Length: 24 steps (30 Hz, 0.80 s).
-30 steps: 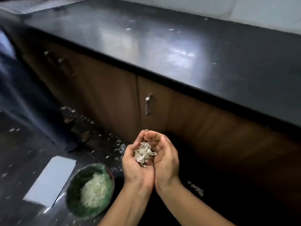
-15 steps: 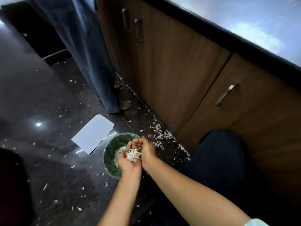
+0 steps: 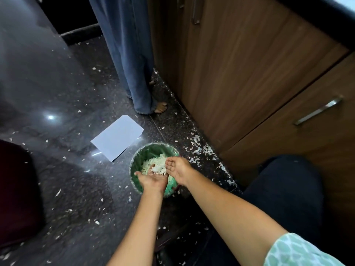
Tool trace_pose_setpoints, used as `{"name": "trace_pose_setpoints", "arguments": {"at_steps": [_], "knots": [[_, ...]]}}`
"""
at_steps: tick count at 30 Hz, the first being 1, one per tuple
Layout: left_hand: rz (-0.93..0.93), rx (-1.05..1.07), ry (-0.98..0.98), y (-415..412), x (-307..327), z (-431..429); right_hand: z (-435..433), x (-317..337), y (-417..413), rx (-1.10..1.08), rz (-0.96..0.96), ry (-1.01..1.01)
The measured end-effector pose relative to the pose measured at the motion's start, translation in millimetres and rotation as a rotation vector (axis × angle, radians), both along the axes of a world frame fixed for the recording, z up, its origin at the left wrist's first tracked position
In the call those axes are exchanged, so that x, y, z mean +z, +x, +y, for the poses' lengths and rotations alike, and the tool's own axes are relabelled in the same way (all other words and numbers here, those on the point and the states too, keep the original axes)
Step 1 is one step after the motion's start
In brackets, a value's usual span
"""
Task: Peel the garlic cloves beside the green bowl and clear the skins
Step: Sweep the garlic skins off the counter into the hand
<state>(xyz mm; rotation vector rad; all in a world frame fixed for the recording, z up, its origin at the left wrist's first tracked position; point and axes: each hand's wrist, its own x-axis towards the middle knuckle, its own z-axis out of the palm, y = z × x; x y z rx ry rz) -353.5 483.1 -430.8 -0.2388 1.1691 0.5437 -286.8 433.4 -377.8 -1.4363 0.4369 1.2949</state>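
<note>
Looking down from head height at a dark, glossy floor (image 3: pixel 67 169), where a person reaches both bare arms forward over a green bowl (image 3: pixel 138 157). The bowl sits on the floor and is lined with clear plastic. It holds a pale heap of garlic skins (image 3: pixel 151 162).

The left hand (image 3: pixel 151 179) lies palm up above the near side of the bowl, its grip apart and its fingers spread and fairly straight. The right hand (image 3: pixel 177 167) is just beside it, palm turned up and tilted toward the left hand. Its grip is also apart, with the fingers loosely curved and holding nothing. A small white clump (image 3: pixel 159 169) of skins rests on the left fingers, between the two hands and directly over the bowl.

More loose flakes (image 3: pixel 199 148) are scattered on the floor to the right of the bowl, along the foot of a brown wooden cabinet (image 3: pixel 240 73) with a metal handle (image 3: pixel 318 110). The black edge of a worktop (image 3: pixel 326 16) shows above the cabinet.

A white sheet of paper (image 3: pixel 117 138) lies flat on the floor just beyond the bowl, to its left. Farther back, a second person stands beside the cabinet in long blue trousers (image 3: pixel 128 54), with one bare foot (image 3: pixel 160 108) showing.

A green-and-white patterned sleeve (image 3: pixel 295 250) covers the right upper arm at the lower right corner.
</note>
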Motion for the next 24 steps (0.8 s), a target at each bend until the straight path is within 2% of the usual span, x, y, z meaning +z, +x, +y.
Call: {"name": "trace_pose_setpoints", "arguments": {"at_steps": [5, 9, 12, 14, 16, 18, 20, 22, 24], "knots": [[-0.008, -0.048, 0.015, -6.3, -9.9, 4.0, 0.9, -8.4, 1.7, 0.147, -0.085, -0.014], [0.018, -0.073, 0.048, -10.3, -14.7, 4.9, -0.6, -17.7, -6.7, 0.551, -0.379, -0.093], [0.015, -0.085, 0.064, -11.5, -12.8, 3.9, -3.7, -18.1, -20.7, 0.796, -0.516, 0.030], [0.060, -0.134, 0.131, -12.3, -12.0, 2.8, -6.6, -16.7, -28.4, 1.067, -0.584, 0.119], [0.043, -0.111, 0.151, -13.6, -13.1, 1.9, -10.7, -22.6, -25.2, 1.268, -0.622, 0.083], [-0.044, -0.063, 0.119, -17.9, -11.4, 0.9, -16.0, -28.8, -12.8, 1.284, -0.648, -0.073], [-0.086, -0.085, 0.138, -21.1, -13.2, 1.0, -21.9, -28.3, 2.1, 1.176, -0.618, -0.122], [-0.089, -0.104, 0.141, -21.4, -15.6, 0.9, -23.7, -26.9, 6.9, 1.047, -0.561, -0.065], [-0.074, -0.073, 0.118, -20.7, -20.1, 2.7, -21.1, -21.4, 0.7, 1.042, -0.600, 0.020]]}}
